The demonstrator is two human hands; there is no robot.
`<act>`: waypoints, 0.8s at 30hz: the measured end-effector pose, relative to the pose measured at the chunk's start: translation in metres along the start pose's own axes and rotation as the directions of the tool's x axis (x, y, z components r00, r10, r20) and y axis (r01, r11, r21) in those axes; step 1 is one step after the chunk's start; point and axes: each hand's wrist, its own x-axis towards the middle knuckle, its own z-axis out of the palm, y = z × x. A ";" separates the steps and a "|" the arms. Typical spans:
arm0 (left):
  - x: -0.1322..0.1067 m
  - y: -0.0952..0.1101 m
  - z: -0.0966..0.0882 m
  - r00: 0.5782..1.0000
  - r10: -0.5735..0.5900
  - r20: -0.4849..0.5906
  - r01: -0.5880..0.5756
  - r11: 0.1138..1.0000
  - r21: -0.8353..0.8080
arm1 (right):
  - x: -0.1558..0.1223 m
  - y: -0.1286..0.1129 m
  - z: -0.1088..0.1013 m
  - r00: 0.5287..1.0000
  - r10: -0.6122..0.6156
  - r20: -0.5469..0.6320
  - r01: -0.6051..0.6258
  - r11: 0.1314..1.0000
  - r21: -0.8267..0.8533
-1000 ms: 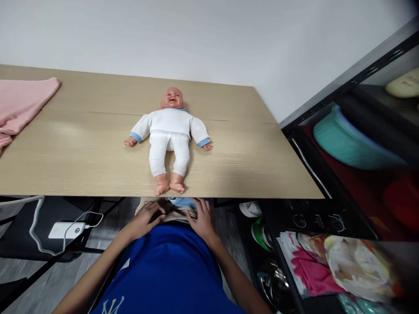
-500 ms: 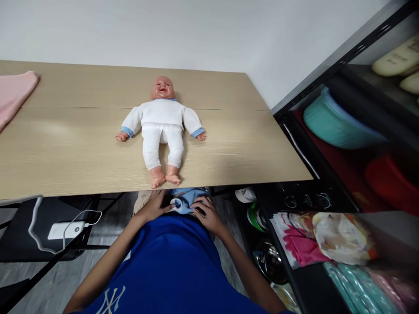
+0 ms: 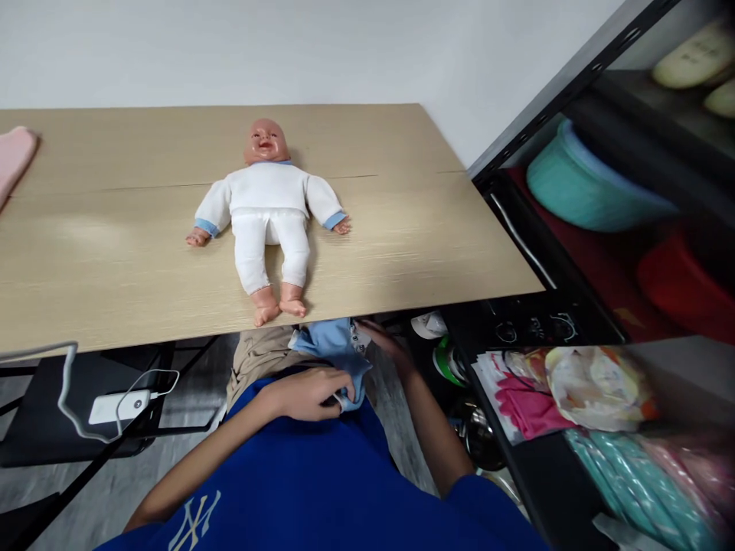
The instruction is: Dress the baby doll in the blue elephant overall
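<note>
A light blue cloth garment, baby-sized with a white patch of dark print, lies over my lap below the table edge. My left hand is closed on its near end, by my waist. At its far right side, my right hand grips the cloth, with the fingers partly hidden by the table edge and blurred. On the table, a baby doll in a white top and white trousers with blue cuffs lies face up, feet towards me.
A pink cloth lies at the table's left end. A white power bank with a cable rests on a black chair below. On the right, shelving holds a teal basin, a red basin and a pink cloth item.
My hands have moved apart: the left towards my waist, the right forward under the table edge. The blue garment is now stretched out between them. The view has shifted slightly.
</note>
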 end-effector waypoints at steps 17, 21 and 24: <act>-0.043 0.091 -0.122 0.974 0.052 -0.219 0.007 0.965 0.263 | -0.141 -0.186 0.081 0.511 -0.662 0.548 0.856 0.335 -0.393; -0.035 0.097 -0.141 0.988 0.051 -0.143 0.004 0.931 0.365 | -0.150 -0.219 0.084 0.507 -0.693 0.512 0.847 0.290 -0.447; -0.042 0.105 -0.147 0.986 0.140 -0.093 -0.096 0.923 0.372 | -0.143 -0.230 0.075 0.523 -0.606 0.599 0.839 0.245 -0.485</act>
